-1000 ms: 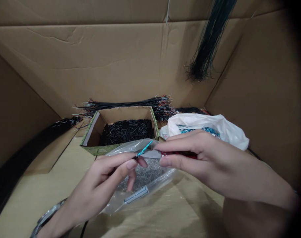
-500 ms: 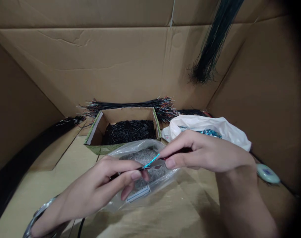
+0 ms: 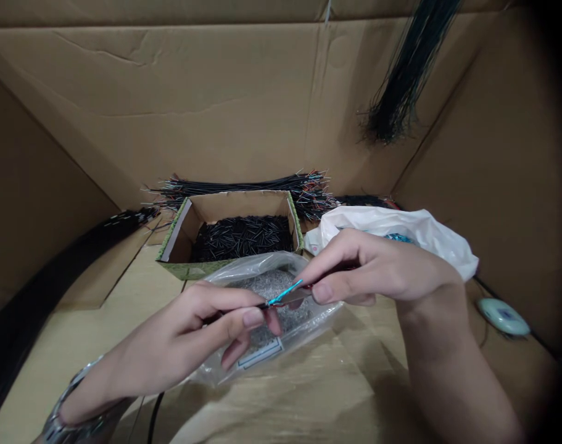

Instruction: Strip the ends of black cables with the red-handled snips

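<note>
My left hand (image 3: 211, 330) pinches the end of a black cable between thumb and forefinger. From that end a bright blue strand (image 3: 285, 292) slants up to the right, with a bit of red beside it. My right hand (image 3: 373, 268) has its thumb and forefinger pressed together at the strand's right side, around a small item with some red and grey showing; most of it is hidden by the fingers. Beneath both hands lies a clear plastic bag (image 3: 315, 317) holding many small clear pieces.
Behind the bag stands a green-edged cardboard box (image 3: 183, 270) of short black tubes. Black wire bundles (image 3: 248, 185) lie behind it. A white bag (image 3: 451, 250) is right, near a pale green oval object (image 3: 503, 316). Dark strands (image 3: 408, 74) hang above; black cables (image 3: 53, 268) lie left.
The camera view has shifted slightly, so the background sits higher. The blue strand leans flatter between my hands, and more red shows beside it. Both hands keep their pinches.
</note>
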